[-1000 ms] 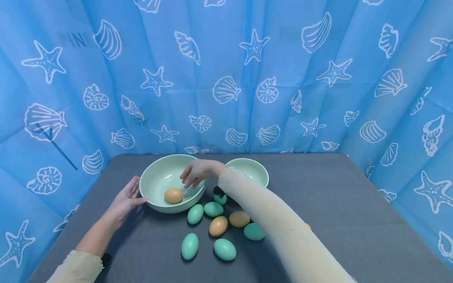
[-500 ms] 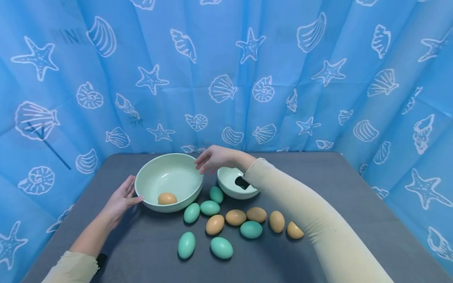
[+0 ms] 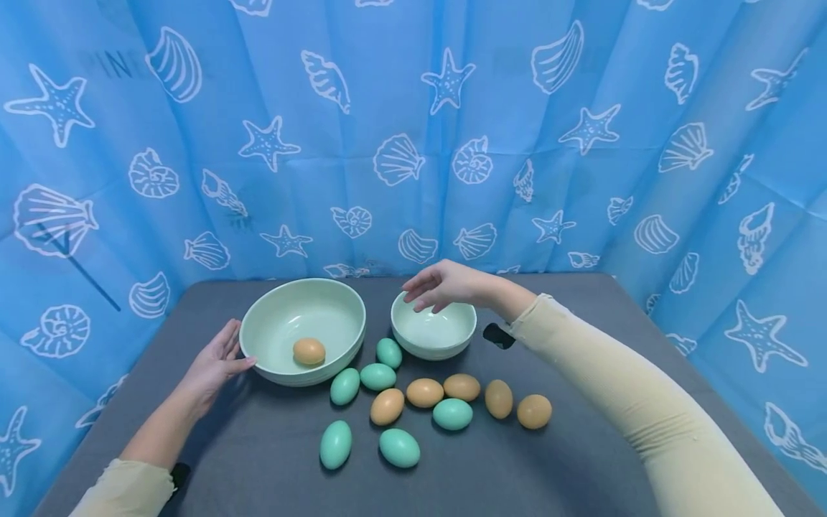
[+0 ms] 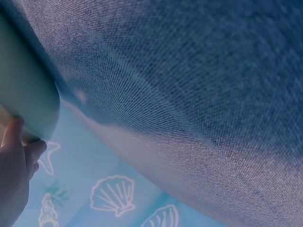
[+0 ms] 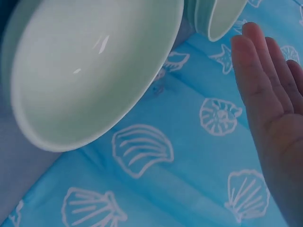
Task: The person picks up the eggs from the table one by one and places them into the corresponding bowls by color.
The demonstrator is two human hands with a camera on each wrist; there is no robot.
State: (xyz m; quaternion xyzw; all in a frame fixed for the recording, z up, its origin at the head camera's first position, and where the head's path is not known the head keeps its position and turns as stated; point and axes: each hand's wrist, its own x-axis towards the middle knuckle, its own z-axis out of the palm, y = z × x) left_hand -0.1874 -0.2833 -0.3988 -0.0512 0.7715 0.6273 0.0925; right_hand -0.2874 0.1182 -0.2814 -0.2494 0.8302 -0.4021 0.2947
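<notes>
At the left of the table stands a large pale green bowl (image 3: 284, 323), with one brown egg (image 3: 309, 351) lying inside. My left hand (image 3: 209, 370) holds this bowl at its left side, thumb near the front of the rim; the left wrist view shows fingers (image 4: 14, 135) against the bowl's edge. My right hand (image 3: 449, 283) hovers over the back of a small pale green bowl (image 3: 433, 334), fingers extended and nothing in them. In front of both bowls lie several green eggs (image 3: 400, 448) and several brown eggs (image 3: 387, 407).
Grey cloth covers the table (image 3: 491, 467). A blue curtain (image 3: 413, 143) with white shells and starfish hangs along its back and sides. The two bowls stand apart, with a green egg (image 3: 389, 353) just in front of the gap.
My right hand has moved right, from over the large bowl to above the small one. The brown egg inside the large bowl has shifted slightly. My left hand keeps its place.
</notes>
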